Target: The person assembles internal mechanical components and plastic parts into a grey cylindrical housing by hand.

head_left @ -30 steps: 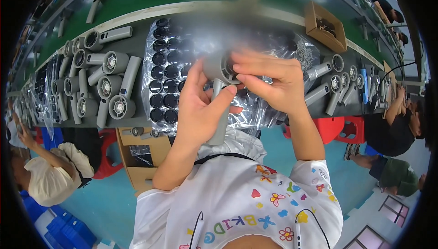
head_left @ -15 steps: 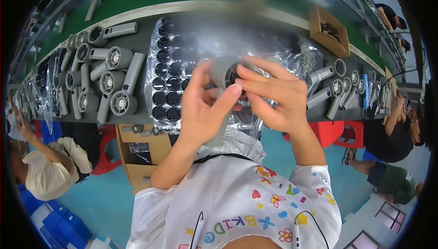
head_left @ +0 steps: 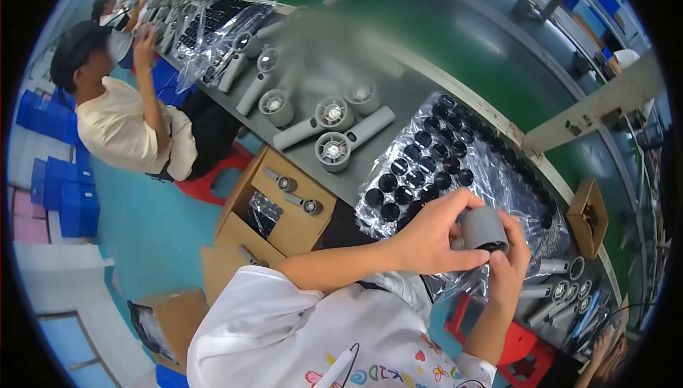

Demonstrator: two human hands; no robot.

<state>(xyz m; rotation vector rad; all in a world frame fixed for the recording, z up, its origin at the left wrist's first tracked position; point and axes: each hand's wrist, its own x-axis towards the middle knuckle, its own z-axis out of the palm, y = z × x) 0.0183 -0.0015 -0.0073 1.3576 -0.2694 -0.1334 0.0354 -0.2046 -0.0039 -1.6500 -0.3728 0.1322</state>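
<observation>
The person holds a gray fan (head_left: 484, 229) in both hands above the edge of the workbench (head_left: 292, 140), in front of a clear plastic sheet (head_left: 491, 178). The left hand (head_left: 430, 240) grips the fan's round head from the left, its thumb pressed along the lower rim and its fingers bent behind, where their tips are hidden. The right hand (head_left: 514, 253) closes around the right side, fingers curled over the head and thumb tip at the lower rim beside the left thumb. Whether the right thumb pinches a small part there cannot be told. The fan's open face points down and mostly away from view, and its handle is largely covered by the left hand.

Rows of black round caps (head_left: 403, 194) lie on the sheet; the hands hide the nearest ones. More fans (head_left: 333, 150) lie on the bench to the left, the farther ones smeared by a hazy blur. At the lower right, a co-worker's hands (head_left: 603, 357) are cut off by the dark rim.
</observation>
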